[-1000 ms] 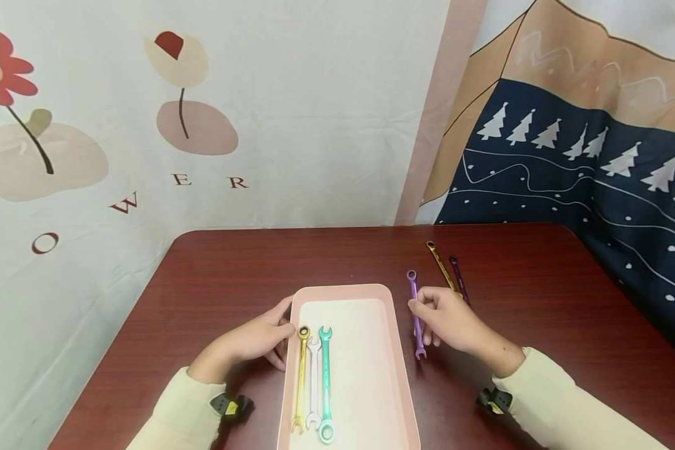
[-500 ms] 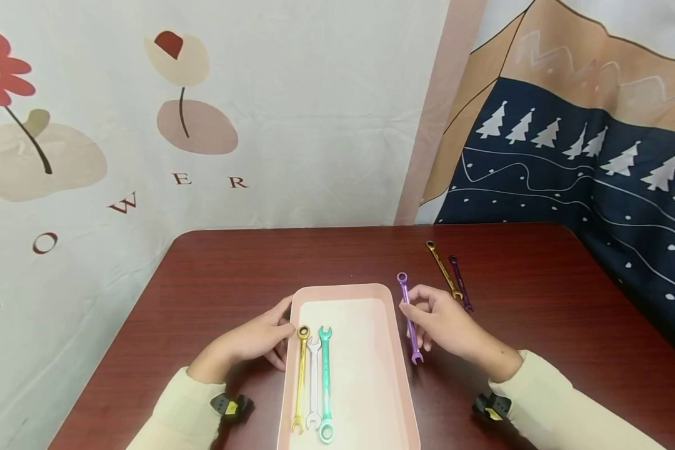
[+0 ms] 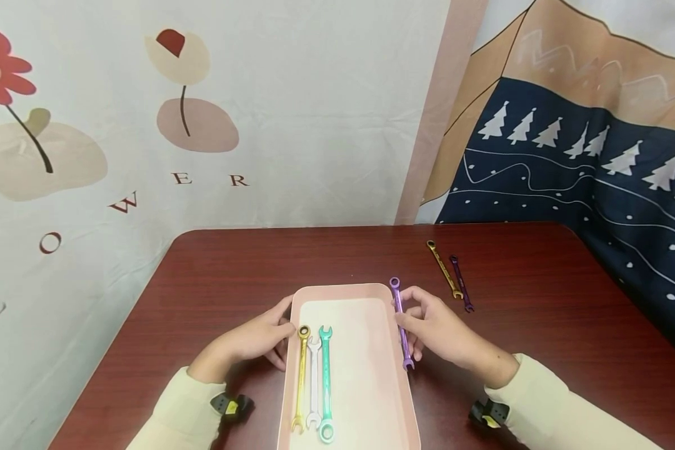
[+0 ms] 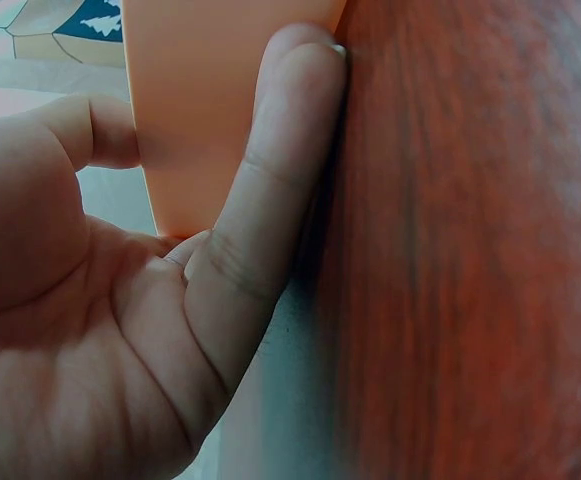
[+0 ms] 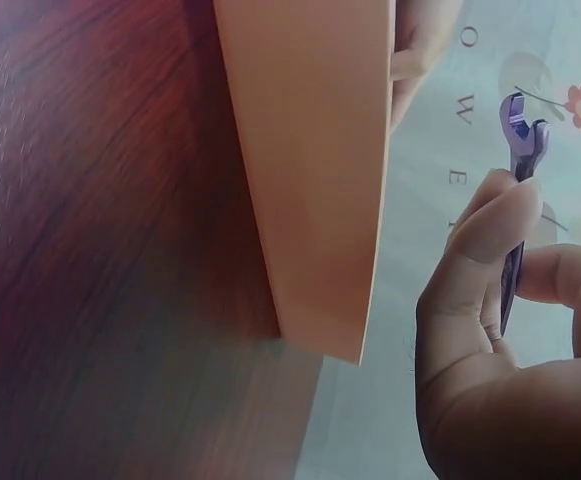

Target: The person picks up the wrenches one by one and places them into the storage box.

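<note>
- The right hand [image 3: 435, 331] pinches a light purple wrench [image 3: 400, 323] between thumb and fingers, gripping it around mid-shaft; in the right wrist view the fingers [image 5: 490, 235] curl round the shaft and the open-jaw end [image 5: 523, 135] sticks out past them.
- The wrench hangs lifted, just over the right rim of the pink tray [image 3: 390, 400], ring end away from the person, open end toward them.
- Just to the left of this hand lies the tray's pale floor; beyond the hand, farther out on the table [image 3: 230, 262], a gold wrench [image 3: 444, 269] and a dark purple wrench [image 3: 461, 283] lie side by side, well apart from the hand.
- The left hand [image 3: 255, 340] rests against the tray's left outer wall, fingers laid straight along it, thumb at the rim; the left wrist view shows a finger [image 4: 270, 200] pressed flat on the wall [image 4: 210, 90].
- Just right of that hand, inside the tray, three wrenches lie parallel and close together: yellow [image 3: 300, 378], white [image 3: 313, 384], green [image 3: 325, 384].
</note>
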`<state>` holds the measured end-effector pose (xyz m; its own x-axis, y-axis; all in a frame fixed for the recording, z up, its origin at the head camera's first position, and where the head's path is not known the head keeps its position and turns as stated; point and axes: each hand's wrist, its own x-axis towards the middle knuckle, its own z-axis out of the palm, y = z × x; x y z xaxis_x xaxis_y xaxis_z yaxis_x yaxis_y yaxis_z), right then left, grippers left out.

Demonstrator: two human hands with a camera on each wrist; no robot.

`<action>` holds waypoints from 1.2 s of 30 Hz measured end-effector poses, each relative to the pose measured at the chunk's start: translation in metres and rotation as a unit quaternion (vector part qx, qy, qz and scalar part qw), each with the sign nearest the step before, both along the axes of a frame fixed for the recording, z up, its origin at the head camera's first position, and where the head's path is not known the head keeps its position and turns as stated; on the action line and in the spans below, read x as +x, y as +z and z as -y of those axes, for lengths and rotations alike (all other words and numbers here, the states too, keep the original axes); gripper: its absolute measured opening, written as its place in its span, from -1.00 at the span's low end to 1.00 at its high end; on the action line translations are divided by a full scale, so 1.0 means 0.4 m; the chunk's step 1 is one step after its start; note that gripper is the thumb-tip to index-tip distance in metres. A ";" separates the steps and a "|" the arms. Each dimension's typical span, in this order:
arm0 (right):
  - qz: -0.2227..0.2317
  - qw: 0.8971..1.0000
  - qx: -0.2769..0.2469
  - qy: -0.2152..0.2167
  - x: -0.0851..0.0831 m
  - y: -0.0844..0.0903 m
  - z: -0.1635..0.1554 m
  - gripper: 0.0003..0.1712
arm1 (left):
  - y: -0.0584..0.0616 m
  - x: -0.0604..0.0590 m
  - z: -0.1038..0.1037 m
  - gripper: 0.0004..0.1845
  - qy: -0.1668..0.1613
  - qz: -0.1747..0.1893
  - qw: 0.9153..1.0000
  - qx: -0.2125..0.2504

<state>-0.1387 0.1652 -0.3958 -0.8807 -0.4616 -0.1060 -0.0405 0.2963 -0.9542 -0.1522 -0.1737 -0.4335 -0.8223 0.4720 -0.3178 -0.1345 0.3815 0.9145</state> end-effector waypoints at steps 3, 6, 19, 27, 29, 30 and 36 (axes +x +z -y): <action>0.010 1.000 -0.015 0.009 0.005 0.000 0.005 -0.60 | 0.002 0.001 -0.002 -0.21 0.000 0.002 1.000 0.000; 0.020 0.999 -0.028 0.018 0.010 -0.002 0.009 -0.58 | 0.004 0.003 -0.003 -0.20 0.000 0.003 1.000 0.002; 0.035 0.998 -0.044 0.041 0.026 -0.018 0.038 -0.53 | 0.007 0.004 -0.001 -0.19 -0.003 0.003 1.000 0.002; 0.048 0.996 -0.055 0.049 0.036 -0.025 0.054 -0.50 | 0.005 0.004 -0.001 -0.20 -0.003 0.005 1.000 0.004; 0.056 0.996 -0.057 0.050 0.039 -0.027 0.058 -0.49 | 0.004 0.004 -0.001 -0.20 -0.003 0.005 1.000 0.004; 0.059 0.995 -0.060 0.051 0.041 -0.029 0.060 -0.48 | 0.003 0.004 -0.001 -0.20 -0.002 0.005 1.000 0.004; 0.076 0.992 -0.076 0.060 0.052 -0.038 0.071 -0.44 | 0.001 0.004 -0.003 -0.19 0.000 0.005 1.000 0.002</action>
<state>-0.1180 0.1366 -0.4109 -0.7979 -0.5828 -0.1540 0.0809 0.1496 -0.9854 -0.1508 -0.1727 -0.4330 -0.8192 0.4729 -0.3243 -0.1445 0.3770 0.9149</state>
